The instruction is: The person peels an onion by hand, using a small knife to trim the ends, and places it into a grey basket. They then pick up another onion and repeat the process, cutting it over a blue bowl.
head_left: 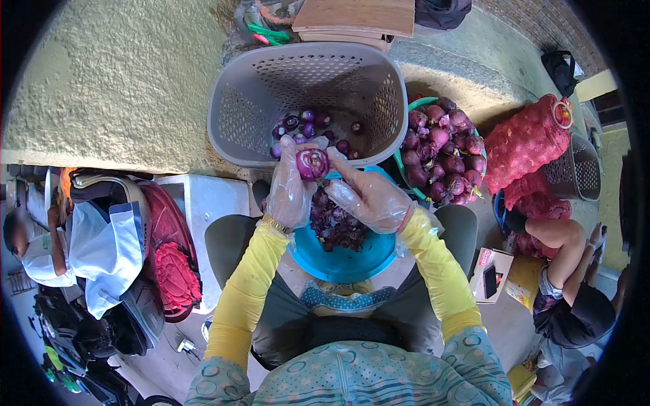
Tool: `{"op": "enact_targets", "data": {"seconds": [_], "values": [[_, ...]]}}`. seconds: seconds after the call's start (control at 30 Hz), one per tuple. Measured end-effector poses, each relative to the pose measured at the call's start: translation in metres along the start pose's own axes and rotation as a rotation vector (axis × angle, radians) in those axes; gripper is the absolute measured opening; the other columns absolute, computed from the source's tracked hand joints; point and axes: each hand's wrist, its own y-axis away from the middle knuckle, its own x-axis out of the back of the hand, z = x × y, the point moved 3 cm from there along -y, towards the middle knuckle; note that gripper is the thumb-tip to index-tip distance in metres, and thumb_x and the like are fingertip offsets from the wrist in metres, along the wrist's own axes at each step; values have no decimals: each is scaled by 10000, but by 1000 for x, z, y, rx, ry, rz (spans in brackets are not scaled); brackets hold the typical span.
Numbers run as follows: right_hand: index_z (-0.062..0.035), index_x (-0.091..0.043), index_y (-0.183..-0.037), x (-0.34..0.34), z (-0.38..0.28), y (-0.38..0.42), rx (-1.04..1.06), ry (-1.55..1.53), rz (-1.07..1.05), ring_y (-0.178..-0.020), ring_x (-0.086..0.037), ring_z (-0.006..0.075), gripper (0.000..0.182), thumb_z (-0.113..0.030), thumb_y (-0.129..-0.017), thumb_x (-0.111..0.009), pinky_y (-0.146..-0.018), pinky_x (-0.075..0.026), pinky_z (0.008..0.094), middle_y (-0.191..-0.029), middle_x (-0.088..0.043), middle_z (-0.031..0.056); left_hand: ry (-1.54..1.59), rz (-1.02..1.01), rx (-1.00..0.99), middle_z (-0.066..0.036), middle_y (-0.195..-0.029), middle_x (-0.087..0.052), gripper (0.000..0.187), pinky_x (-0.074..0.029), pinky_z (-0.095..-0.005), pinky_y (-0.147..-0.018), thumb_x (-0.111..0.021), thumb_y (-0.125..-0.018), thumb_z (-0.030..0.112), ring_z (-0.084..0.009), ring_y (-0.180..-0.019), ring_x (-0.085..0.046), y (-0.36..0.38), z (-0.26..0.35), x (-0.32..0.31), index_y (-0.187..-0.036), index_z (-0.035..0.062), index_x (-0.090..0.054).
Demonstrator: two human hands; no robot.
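My left hand (290, 191), in a clear plastic glove, grips a red onion (312, 164) whose cut face with purple and white rings shows. Close beside it on the right is my right hand (374, 197), also gloved, with its fingers curled; whatever they may hold is hidden. Below both hands sits a blue basin (332, 269) with dark onion skins (336, 227) in it. Just beyond them stands a grey perforated basket (308, 61), where several peeled red onions (308, 130) lie on the bottom.
Unpeeled red onions (443, 152) fill a green-rimmed tub (421, 103) at the right. Behind it lean a red mesh sack (531, 142) and another basket (583, 166). A phone (489, 281) lies on a small box (501, 262). Other people sit at the far left and right.
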Motion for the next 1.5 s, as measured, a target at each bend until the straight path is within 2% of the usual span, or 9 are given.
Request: {"op": "enact_targets", "data": {"seconds": [0.27,0.6,0.67,0.77,0.9,0.97,1.3,1.37,1.5], "values": [[-23,-300,-1574,3,9,2,-35,-101,-62,-1216,-602,435,655,-388,-1064,-490,-1043,-448,409,-1311,-603,313,-191,-65,100,-98,-1020,-650,706,-546,-317,-870,-349,-1041,654,-172,-929,-643,5,4,-1,-1138,0,-597],[-83,-362,-1557,14,-5,5,-149,-71,-173,-1183,-614,434,610,-388,-1054,-523,-996,-480,430,-1303,-633,253,-230,-247,290,-126,-1151,-677,743,-582,-341,-852,-377,-1036,650,-178,-1004,-672,-4,5,15,-1293,-17,-581],[-97,-393,-1547,10,-2,8,67,118,-66,-1167,-630,423,600,-389,-1045,-545,-977,-491,438,-1289,-643,244,-228,-190,405,-123,-1196,-668,743,-584,-340,-879,-381,-1034,650,-186,-1040,-676,-6,-4,24,-1330,-8,-561],[-111,-411,-1542,22,-20,8,-175,187,-268,-1161,-639,414,594,-378,-1035,-568,-971,-498,444,-1286,-643,241,-299,-198,396,-118,-1151,-670,807,-609,-350,-853,-374,-1012,694,-174,-995,-679,6,10,6,-1288,-30,-599],[-130,-457,-1521,14,-9,14,-31,63,-180,-1135,-646,423,550,-342,-1031,-589,-944,-514,436,-1269,-649,242,-283,-336,433,-129,-1168,-661,806,-613,-346,-867,-382,-1013,685,-186,-994,-683,10,11,8,-1314,-39,-568],[-142,-484,-1513,11,-7,17,-68,-37,-252,-1147,-660,390,533,-176,-1000,-628,-982,-515,378,-1312,-646,204,-344,-447,513,-135,-1173,-657,814,-614,-343,-873,-370,-1012,688,-188,-990,-682,14,17,6,-1340,-38,-537],[-137,-571,-1447,3,5,20,-143,-59,-325,-1184,-663,331,448,-234,-1013,-622,-1005,-500,374,-1300,-673,157,-361,-492,551,-128,-1136,-686,790,-584,-301,-862,-350,-1022,688,-157,-971,-679,13,2,26,-1240,-15,-636],[-151,-557,-1461,-1,6,23,5,-102,-252,-888,-724,293,439,-168,-1023,-585,-880,-535,336,-1080,-734,172,-448,-382,496,-95,-989,-677,725,-564,-318,-830,-379,-1023,675,-154,-897,-663,18,9,22,-1108,10,-652],[-133,-546,-1468,-2,-2,28,13,-200,-295,-898,-727,296,436,-234,-1045,-560,-900,-532,346,-1063,-734,178,-648,-349,485,-93,-1010,-681,750,-547,-303,-850,-378,-1017,691,-140,-911,-655,20,17,28,-1105,2,-662]]}}
